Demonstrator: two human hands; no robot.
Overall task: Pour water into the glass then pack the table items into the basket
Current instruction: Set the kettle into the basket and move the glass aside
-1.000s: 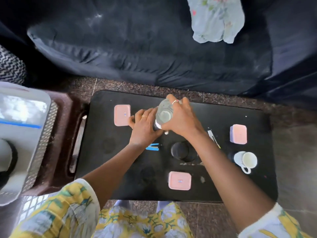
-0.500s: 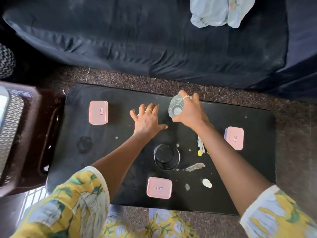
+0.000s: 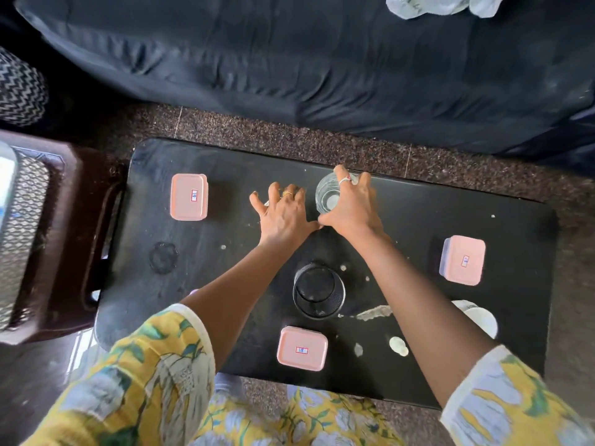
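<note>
Clear glass (image 3: 326,196) stands near the far edge of the black worktop (image 3: 209,252), my right hand (image 3: 352,209) curled round it. My left hand (image 3: 283,215) lies spread flat on the worktop just beside, holding nothing. The mesh basket (image 3: 22,226) sits off to my left.

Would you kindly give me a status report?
Right hand grips glass at far edge of table. Left hand spread flat beside it. Mesh cup nearer, apart.
</note>
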